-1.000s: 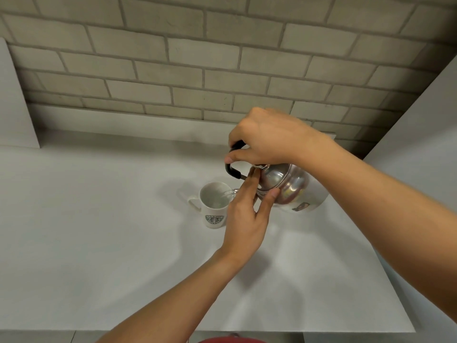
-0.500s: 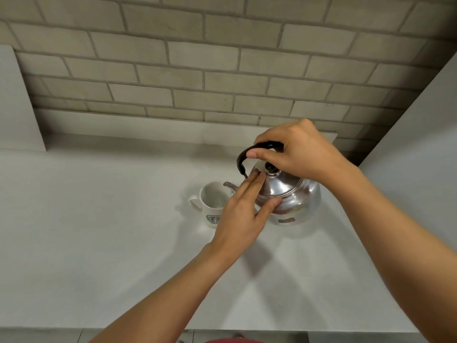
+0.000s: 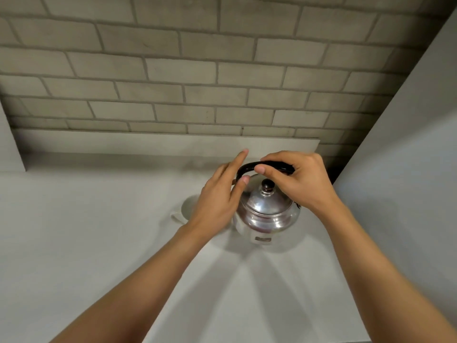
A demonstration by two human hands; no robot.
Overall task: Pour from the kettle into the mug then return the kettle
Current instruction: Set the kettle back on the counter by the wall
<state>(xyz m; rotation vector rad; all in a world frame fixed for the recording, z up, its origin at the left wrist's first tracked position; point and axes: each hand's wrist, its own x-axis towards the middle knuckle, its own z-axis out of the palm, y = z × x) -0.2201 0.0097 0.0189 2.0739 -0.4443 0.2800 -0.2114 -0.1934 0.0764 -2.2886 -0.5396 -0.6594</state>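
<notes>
A shiny steel kettle (image 3: 268,217) with a black arched handle and a black lid knob stands upright on the white counter (image 3: 86,243). My right hand (image 3: 300,180) grips the handle from the right. My left hand (image 3: 218,196) has its fingers spread and rests against the kettle's left side, holding nothing. Behind my left hand a white mug (image 3: 188,209) shows only its rim and handle; the rest is hidden.
A grey brick wall (image 3: 197,82) rises behind the counter above a low white ledge (image 3: 148,143). A white panel (image 3: 408,157) closes off the right side. The counter's front edge runs along the bottom right.
The kettle has swung back from tilted over the mug to upright and come down onto the counter to the mug's right. My left hand stayed against its side.
</notes>
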